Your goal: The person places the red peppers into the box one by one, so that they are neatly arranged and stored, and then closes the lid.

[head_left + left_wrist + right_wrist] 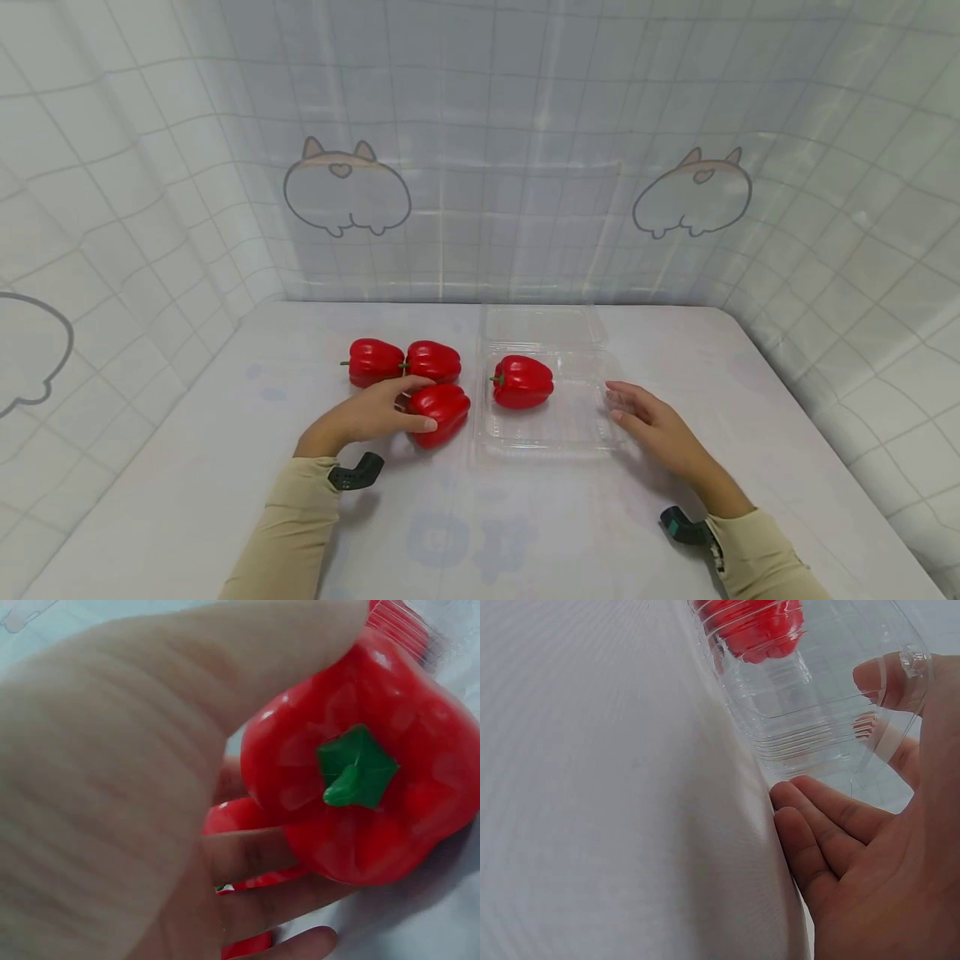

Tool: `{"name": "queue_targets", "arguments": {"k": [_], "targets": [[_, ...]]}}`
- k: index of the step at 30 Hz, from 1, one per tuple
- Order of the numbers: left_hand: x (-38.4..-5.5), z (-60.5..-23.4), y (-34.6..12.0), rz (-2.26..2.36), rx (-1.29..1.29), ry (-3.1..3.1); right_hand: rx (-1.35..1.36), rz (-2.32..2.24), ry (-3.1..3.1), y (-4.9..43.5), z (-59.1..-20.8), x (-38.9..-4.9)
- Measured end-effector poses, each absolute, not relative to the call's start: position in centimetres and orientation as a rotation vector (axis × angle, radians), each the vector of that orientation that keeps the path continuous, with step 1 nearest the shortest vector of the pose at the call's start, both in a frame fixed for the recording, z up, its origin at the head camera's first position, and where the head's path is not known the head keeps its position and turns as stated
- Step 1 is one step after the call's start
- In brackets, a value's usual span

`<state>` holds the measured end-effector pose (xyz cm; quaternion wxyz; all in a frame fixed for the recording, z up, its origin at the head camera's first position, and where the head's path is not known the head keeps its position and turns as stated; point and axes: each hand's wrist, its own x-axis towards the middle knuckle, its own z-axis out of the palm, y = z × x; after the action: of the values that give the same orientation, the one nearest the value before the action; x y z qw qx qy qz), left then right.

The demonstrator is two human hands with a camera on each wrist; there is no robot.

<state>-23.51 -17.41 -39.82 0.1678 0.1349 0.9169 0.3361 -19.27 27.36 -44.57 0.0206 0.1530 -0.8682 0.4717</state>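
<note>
My left hand (382, 410) grips a red bell pepper (444, 414) at the left of a clear plastic container, thumb on the near side and fingers on the far side. In the left wrist view, the green stem (358, 769) of this pepper faces the palm. My right hand (651, 425) is at the right wall of the clear container (573, 417), its fingers relaxed and fingertips right at the rim. Through the plastic, the right wrist view shows the thumb and index finger. Another red bell pepper (522, 382) lies inside the container, towards its left side.
Two more red bell peppers, a left one (375, 362) and a right one (433, 362), lie side by side beyond my left hand. The container's open lid (543, 323) lies flat behind it. A tiled-pattern curtain (517, 208) closes off the white table (300, 533) at the back.
</note>
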Motion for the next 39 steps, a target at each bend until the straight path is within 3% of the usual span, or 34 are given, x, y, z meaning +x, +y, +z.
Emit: {"name": "queue_targets", "arguments": {"k": [17,28,39], "targets": [[-23.6,-40.2,-17.2,0.957,0.399,2.623,0.480,1.476,-2.685,27.3,-44.7,-19.4],[-23.7,-39.3,-17.8,1.209,0.413,2.534,0.488,1.452,-2.692,27.5,-44.8,-19.6],[-23.5,-39.2,-17.6,1.495,0.613,2.382,0.481,1.454,-2.691,27.5,-45.0,-19.5]]}}
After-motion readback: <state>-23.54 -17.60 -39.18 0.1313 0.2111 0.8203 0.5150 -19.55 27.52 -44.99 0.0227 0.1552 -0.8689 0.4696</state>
